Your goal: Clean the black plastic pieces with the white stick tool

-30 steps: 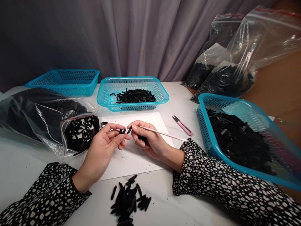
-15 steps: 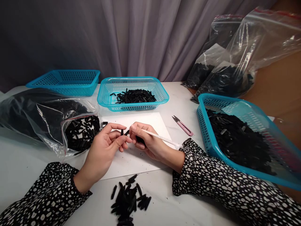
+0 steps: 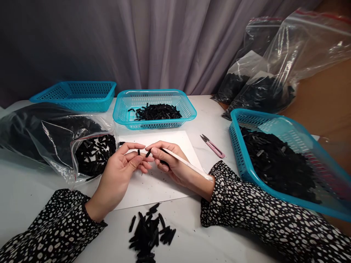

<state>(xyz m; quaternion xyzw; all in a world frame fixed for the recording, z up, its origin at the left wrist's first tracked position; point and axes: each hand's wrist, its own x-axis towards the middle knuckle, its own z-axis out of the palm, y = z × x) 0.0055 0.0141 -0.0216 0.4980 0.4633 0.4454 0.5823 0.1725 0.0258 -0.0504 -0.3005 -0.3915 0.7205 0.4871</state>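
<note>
My left hand (image 3: 122,170) is closed in a pinch on a small black strip-like piece (image 3: 138,152) over the white sheet. Facing it, my right hand (image 3: 175,164) grips a slim white pen-like tool (image 3: 190,166) whose shaft lies back along the wrist. Thumb and forefinger of this hand also pinch a second small black piece (image 3: 148,152). Something dark shows under its curled fingers, too hidden to name. Both hands are close together, their fingertips nearly meeting. A pile of similar black pieces (image 3: 146,233) lies on the table in front of the sheet.
White sheet (image 3: 153,190) on the table. Pink-handled thread snips (image 3: 213,146) lie right of it. Blue baskets stand at the back left (image 3: 106,104), the back middle (image 3: 153,124) and the right (image 3: 236,146). A clear bag (image 3: 61,164) of black pieces lies left; more bags (image 3: 290,47) stand back right.
The left hand has drawn slightly left with its black piece. The white tool's rear end has dipped towards the right wrist, and the right fingertips now pinch a small black piece.
</note>
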